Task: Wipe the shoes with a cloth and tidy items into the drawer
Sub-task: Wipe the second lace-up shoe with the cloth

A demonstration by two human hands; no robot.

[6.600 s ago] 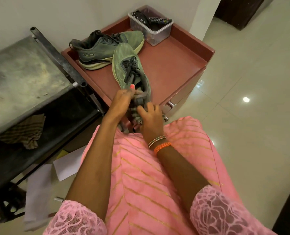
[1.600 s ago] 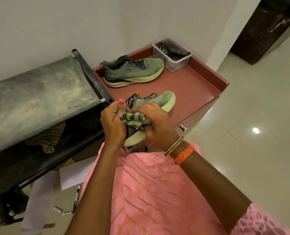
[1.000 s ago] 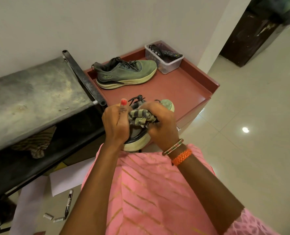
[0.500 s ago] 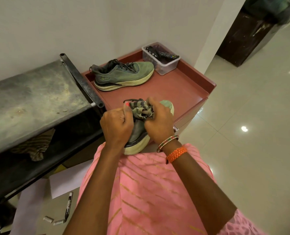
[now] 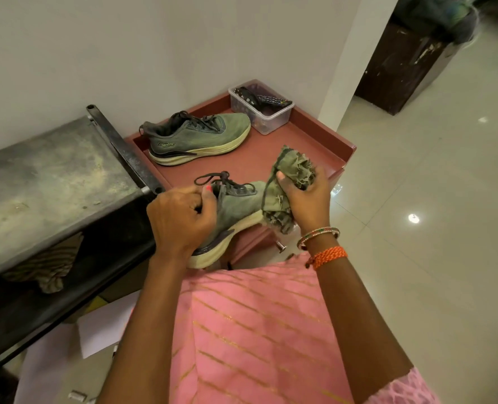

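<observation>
My left hand grips the heel end of a green sneaker, held on its side over the near edge of the red cabinet top. My right hand is closed around a crumpled green striped cloth, held just right of the sneaker's toe. The second green sneaker rests upright at the back of the cabinet top, near the wall. A metal drawer knob shows under the cabinet's front edge; the drawer front itself is mostly hidden.
A clear plastic box with remotes sits in the cabinet's back right corner. A dusty metal bench stands left, a striped rag on its lower shelf. White papers lie on the floor. Glossy tiled floor spreads right.
My right hand has lifted the cloth off the sneaker's upper and moved it right, toward the toe. The left hand keeps its hold on the heel.
</observation>
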